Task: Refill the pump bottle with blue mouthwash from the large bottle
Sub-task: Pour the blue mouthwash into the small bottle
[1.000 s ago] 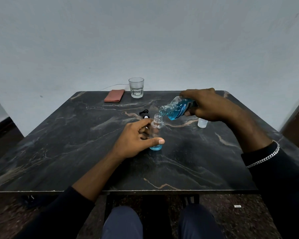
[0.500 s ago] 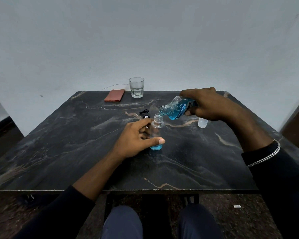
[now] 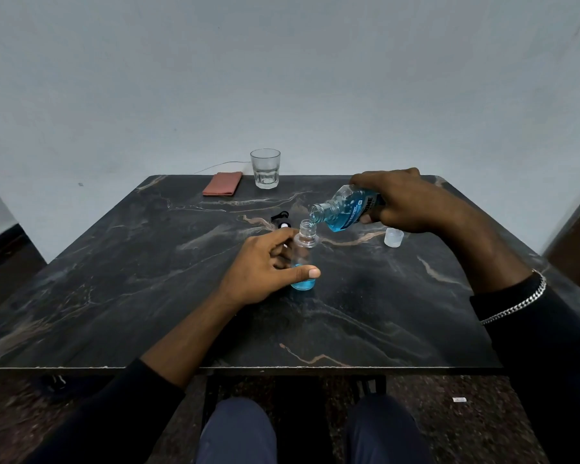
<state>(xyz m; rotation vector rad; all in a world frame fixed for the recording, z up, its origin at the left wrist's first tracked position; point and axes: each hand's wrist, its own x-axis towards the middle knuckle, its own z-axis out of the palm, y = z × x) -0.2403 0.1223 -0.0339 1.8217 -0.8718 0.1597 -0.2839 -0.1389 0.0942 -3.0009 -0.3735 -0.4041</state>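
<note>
A small clear pump bottle (image 3: 304,249) stands upright near the middle of the dark marble table (image 3: 148,296), its neck open and a little blue liquid at its bottom. My left hand (image 3: 265,267) holds it from the left, thumb across its front. My right hand (image 3: 404,200) grips the large bottle (image 3: 347,209) of blue mouthwash, tilted with its open mouth just above the small bottle's neck. The black pump head (image 3: 281,220) lies on the table behind my left hand.
A clear cap (image 3: 393,236) stands on the table under my right wrist. At the far edge are an empty drinking glass (image 3: 265,168) and a folded reddish cloth (image 3: 222,188). A thin wire runs along the wall behind them.
The large bottle's mouth has dipped slightly lower toward the small bottle's neck. Both hands stay where they were.
</note>
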